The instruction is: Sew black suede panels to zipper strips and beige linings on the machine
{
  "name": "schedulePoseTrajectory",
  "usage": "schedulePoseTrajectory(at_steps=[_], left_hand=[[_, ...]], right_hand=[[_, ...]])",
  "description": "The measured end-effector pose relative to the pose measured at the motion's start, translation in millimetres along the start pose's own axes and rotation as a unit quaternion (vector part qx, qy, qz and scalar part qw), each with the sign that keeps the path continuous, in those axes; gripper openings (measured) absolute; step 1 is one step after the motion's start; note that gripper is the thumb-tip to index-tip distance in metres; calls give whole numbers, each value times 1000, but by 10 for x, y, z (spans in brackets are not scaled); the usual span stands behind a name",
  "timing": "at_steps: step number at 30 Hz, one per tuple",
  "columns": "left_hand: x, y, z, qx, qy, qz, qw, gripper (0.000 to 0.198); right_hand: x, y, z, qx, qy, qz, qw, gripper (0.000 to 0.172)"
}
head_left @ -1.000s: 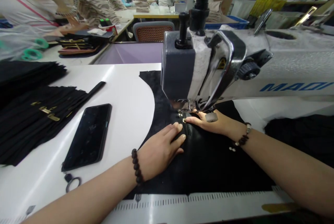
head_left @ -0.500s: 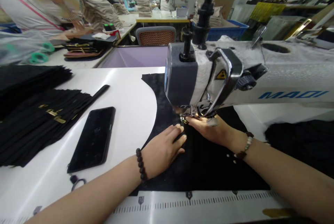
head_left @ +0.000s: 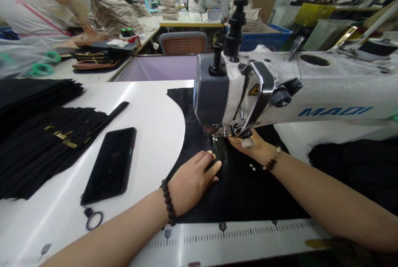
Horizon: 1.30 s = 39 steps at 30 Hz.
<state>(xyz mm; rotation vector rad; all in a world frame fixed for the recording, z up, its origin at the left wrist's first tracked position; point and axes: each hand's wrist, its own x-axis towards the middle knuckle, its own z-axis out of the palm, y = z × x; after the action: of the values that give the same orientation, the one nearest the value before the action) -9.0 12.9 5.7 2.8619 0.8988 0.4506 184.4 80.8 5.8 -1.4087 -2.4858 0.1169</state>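
A piece of black fabric (head_left: 248, 192) lies flat under the head of a white and grey sewing machine (head_left: 214, 93). My left hand (head_left: 192, 180) rests palm down on it, left of and nearer than the needle area, fingers slightly bent and apart. A dark strip like a zipper (head_left: 220, 151) runs along the fabric toward the presser foot (head_left: 217, 134), where a small shiny metal piece shows. My right hand (head_left: 253, 146) is on the fabric just right of the foot; the machine's parts hide most of its fingers.
A black phone (head_left: 108, 165) and a ring with a dark tab (head_left: 94, 219) lie on the white table at left. Beyond them are black pieces with gold metal bits (head_left: 62, 134). Dark fabric (head_left: 354, 171) lies at right. A ruler strip (head_left: 248, 230) edges the table. A person sits at far left.
My right hand has drawn back from the zipper strip and slid farther behind the foot. My left hand has stayed nearly in place. The view has shifted slightly.
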Motion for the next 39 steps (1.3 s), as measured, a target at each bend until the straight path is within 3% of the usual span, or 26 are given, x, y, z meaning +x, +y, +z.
schedulePoseTrajectory(at_steps=[4,9,25,33,39], left_hand=[[-66,66,27,-10,39,-15,999,28],[-77,82,34,10,19,1,1000,29],[43,-65,37,37,-3,-4,999,28],[94,-131,-5,22,-16,19,999,32],[102,-106,-34,22,-37,-4,999,33]], right_hand=[[-328,-116,-67,15,-16,-14,1000,30],[-555,-225,-81,5,-45,1,999,33],[-369,-11,23,5,-7,-31,999,25],[-296,-3,-30,50,-19,-4,999,23],[-296,-15,-58,77,-41,24,996,25]])
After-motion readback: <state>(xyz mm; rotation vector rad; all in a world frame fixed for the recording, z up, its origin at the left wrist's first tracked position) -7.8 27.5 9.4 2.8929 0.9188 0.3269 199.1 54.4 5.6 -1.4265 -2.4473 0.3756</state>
